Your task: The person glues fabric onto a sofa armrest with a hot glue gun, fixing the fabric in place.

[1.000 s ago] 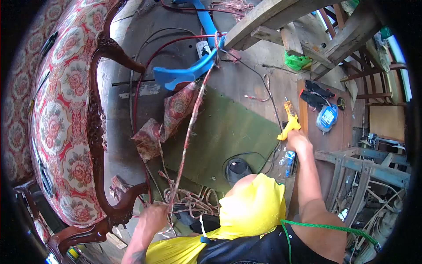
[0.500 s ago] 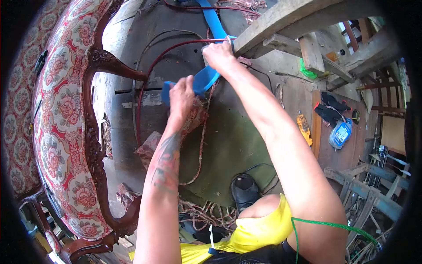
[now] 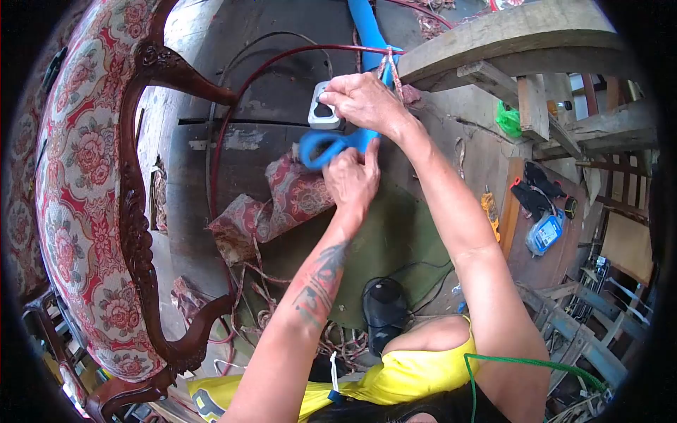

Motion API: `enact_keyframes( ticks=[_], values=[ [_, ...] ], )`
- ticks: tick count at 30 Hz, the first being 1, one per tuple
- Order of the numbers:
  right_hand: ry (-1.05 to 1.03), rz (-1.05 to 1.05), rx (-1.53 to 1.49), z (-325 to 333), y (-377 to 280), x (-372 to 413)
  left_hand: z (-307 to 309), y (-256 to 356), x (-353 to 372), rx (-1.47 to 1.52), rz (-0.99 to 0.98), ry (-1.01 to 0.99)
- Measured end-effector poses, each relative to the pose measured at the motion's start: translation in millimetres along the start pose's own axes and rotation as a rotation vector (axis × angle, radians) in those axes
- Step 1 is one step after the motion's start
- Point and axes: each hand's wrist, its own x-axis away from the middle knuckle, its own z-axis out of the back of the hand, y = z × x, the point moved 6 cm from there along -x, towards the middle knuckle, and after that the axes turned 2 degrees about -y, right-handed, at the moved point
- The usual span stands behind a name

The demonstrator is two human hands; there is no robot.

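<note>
A wide blue strap [image 3: 366, 27] runs down from the top of the view, passing behind my right hand to my left. My left hand [image 3: 351, 176] is closed around its lower part, thumb pointing up, and a blurred loop of strap stands out beside the fingers. Just above it, my right hand [image 3: 368, 104] has its fingers curled in and pressed together over the strap; the exact grip is hidden. Beside the right fingertips is a white socket block [image 3: 324, 121] with a black part on it. A patterned fabric scrap [image 3: 300, 194] lies below the left hand.
A carved, flower-upholstered chair [image 3: 92, 211] lines the left side. A wooden frame [image 3: 508, 39] reaches in at upper right, with twisted cord tied near its end. A red hose [image 3: 264, 60] crosses the floor. Gloves [image 3: 539, 185] and a yellow tool [image 3: 490, 211] lie at right.
My left hand has moved right, closer to under my right hand, swinging the strap's loop with it. The white socket block and more of the fabric scrap now show. The view has shifted slightly.
</note>
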Motion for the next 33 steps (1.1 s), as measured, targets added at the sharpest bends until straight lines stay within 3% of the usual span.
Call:
enact_keyframes(
  ticks=[1,3,5,7,9,11,13,15,17,19,21,22,24,25,27,29,30,32,33],
  values=[
    [-0.087,-0.087,-0.078,-5.0,0.8,1.4,7.2,-1.9,9.3,0.145,0.363,-0.167],
    [-0.085,-0.007,-0.059,-10.4,-10.3,7.6,21.6,-17.3,8.5,0.266,0.517,0.104],
    [-0.053,0.095,-0.098,-15.4,-23.2,16.5,22.7,-26.6,1.2,0.390,0.287,0.306],
    [-0.111,0.117,-0.151,-22.7,-31.6,24.1,30.1,-23.9,-8.6,0.376,0.055,0.363],
    [-0.195,0.007,-0.218,-27.2,-40.0,32.3,40.2,-24.0,-11.8,0.473,0.135,0.289],
    [-0.188,-0.113,-0.250,-27.4,-40.8,38.3,50.2,-25.2,-8.3,0.447,0.107,0.354],
    [-0.151,-0.048,-0.204,-26.2,-42.5,38.1,53.9,-31.3,-4.9,0.451,0.109,0.373],
    [-0.127,-0.114,-0.083,-22.0,-45.8,39.4,49.4,-41.7,3.3,0.405,0.116,0.337],
    [0.045,-0.267,-0.384,-1.2,-51.4,38.9,49.9,-58.8,17.2,0.363,0.104,0.375],
    [0.261,-0.158,-0.304,47.9,-69.5,32.3,46.5,-83.4,33.7,0.239,0.260,0.294],
    [0.398,-0.112,-0.331,80.9,-90.8,38.8,52.9,-88.3,60.1,0.325,0.249,0.241],
    [0.420,-0.145,-0.271,90.4,-101.0,48.0,63.8,-75.1,74.6,0.463,0.160,0.082],
    [0.339,-0.239,-0.280,94.6,-101.0,73.8,93.0,-80.3,86.1,0.458,-0.014,0.044],
    [0.291,-0.306,-0.278,93.2,-94.7,88.1,112.0,-97.9,93.5,0.315,-0.084,0.163],
    [0.170,-0.365,-0.263,77.7,-60.5,120.2,153.7,-139.3,114.0,0.008,-0.022,0.356],
    [0.006,-0.472,-0.191,48.6,-32.9,156.1,178.6,-164.1,155.2,-0.113,-0.450,-0.093],
    [-0.102,-0.433,-0.073,34.2,-24.5,173.8,195.1,-176.0,187.4,-0.029,-0.510,-0.358],
    [-0.288,-0.386,0.112,7.5,-9.4,216.1,233.8,-204.1,246.3,-0.129,-0.309,-0.959],
    [-0.365,-0.373,0.182,-2.7,-7.1,233.3,256.6,-232.4,272.9,-0.131,-0.151,-1.028]
  ],
)
